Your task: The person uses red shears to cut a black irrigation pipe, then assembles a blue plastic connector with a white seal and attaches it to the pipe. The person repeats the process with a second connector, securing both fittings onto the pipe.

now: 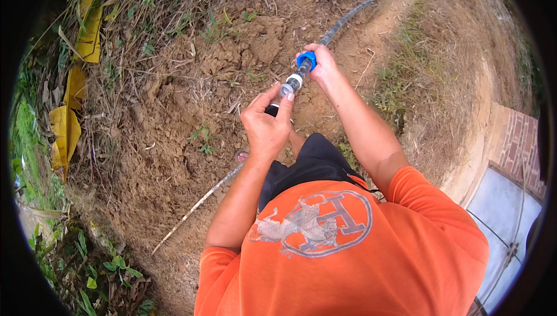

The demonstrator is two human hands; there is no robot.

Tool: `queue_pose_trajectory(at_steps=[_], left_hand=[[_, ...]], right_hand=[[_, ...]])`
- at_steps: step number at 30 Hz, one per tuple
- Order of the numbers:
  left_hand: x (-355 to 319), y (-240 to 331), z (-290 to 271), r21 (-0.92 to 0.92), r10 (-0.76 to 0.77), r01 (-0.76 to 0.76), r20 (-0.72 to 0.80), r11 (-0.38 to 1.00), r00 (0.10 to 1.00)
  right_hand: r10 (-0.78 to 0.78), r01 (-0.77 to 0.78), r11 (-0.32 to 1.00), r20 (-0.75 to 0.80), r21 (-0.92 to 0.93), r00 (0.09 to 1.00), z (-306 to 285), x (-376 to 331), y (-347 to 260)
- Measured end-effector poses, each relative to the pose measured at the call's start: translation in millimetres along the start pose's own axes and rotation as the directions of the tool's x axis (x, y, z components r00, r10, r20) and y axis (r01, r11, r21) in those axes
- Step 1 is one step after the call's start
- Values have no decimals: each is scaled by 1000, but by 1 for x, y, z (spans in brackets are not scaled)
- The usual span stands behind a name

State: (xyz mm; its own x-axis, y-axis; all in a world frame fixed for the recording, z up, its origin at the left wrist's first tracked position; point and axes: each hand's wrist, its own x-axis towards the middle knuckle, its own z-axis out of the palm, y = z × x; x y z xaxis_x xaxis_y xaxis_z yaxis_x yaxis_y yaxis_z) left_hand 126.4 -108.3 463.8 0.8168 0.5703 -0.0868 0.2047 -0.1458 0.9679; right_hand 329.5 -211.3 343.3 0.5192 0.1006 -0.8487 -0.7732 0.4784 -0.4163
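My right hand is wrapped round a dark hose pipe near its end, just behind a blue nut threaded over it. Nearer the pipe's end sits a white ring. At the very tip is a pale grey plastic sleeve. The thumb and fingers of my left hand pinch at this sleeve. Something black and rounded shows inside the curl of my left hand; whether it is held there cannot be told.
The pipe runs away to the far right over bare, crumbly soil. A thin pale stick lies left of my legs. Yellow banana leaves and weeds edge the left; grass, a brick surface and a pale panel lie right.
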Motion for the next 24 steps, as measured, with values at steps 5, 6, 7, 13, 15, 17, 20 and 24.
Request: queue_pose_trajectory(at_steps=[5,6,7,13,15,17,20,24], left_hand=[[3,25,-4,-104,-285,292,82,951,955],[2,19,-3,-89,-234,240,70,967,970],[2,15,-2,-74,-183,187,60,980,981],[1,13,5,-62,80,-82,-33,995,996],[1,9,4,-60,85,-85,-15,995,996],[0,7,5,-84,69,-70,-12,994,998],[-4,8,9,-148,28,-33,-32,989,999],[-9,16,16,-155,18,-28,-67,988,998]], right_hand=[[8,-8,1000,-11,21,1000,-3,6,1],[8,-8,999,-10,48,1000,-3,6,1],[8,-7,997,-10,76,1000,-4,7,1],[-2,3,998,-11,65,1000,2,2,-4],[-6,8,998,-38,65,999,3,-2,-2],[-15,18,998,-51,52,999,5,-5,-2],[-29,31,999,-49,38,998,7,-7,-3],[-14,20,996,-79,85,997,11,-8,-4]])
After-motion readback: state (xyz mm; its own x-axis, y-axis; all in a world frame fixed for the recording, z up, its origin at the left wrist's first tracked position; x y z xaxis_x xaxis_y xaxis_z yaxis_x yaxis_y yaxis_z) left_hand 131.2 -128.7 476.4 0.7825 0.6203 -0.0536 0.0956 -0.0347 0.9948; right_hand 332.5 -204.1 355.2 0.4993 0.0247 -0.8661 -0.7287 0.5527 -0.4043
